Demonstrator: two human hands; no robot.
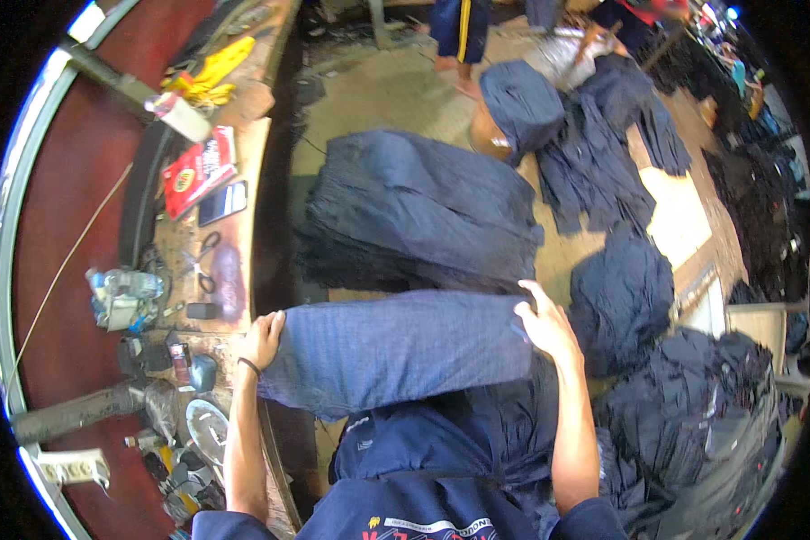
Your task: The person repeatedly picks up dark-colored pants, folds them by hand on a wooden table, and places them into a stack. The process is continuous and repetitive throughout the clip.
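A folded dark blue denim garment [405, 346] is stretched crosswise in front of me, just above my lap. My left hand [263, 337] grips its left end, thumb on top and the other fingers mostly hidden. At the right end, my right hand [549, 324] holds the edge; its thumb lies on the cloth, one finger sticks out beyond it, and the rest are hidden. Directly beyond lies a large stack of dark folded garments [423, 198], close to the held piece. More dark cloth [522, 405] rests under and beside the garment, by my lap.
On the left, a wooden bench [256, 171] carries scissors [205, 261], a phone [223, 203], a red packet [198, 171] and a white bottle [178, 115]. Dark garment heaps [693, 414] lie on the right. Further off are a cloth-topped stool [520, 99] and a person's legs [461, 36].
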